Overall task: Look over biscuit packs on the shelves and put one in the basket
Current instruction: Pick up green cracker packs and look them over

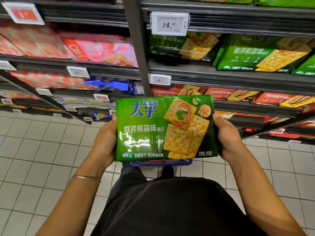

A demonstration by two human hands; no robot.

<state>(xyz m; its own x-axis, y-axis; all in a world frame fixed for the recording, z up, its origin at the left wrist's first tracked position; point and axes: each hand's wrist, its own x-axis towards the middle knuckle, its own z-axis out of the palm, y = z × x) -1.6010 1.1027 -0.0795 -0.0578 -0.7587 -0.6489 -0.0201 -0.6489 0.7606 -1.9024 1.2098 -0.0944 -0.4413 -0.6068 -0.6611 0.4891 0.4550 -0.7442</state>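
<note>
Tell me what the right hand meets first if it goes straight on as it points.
The right hand grips the green biscuit pack; straight ahead, probably the red packs on the shelf, though depth is unclear.

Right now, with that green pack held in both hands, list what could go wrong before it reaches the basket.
1. The green pack hides nearly all of the basket; only a strip of blue rim shows, so a blind drop may miss onto the tiled floor.
2. The left grip and right grip hold only the glossy wrapper's side edges; it might slip.
</note>
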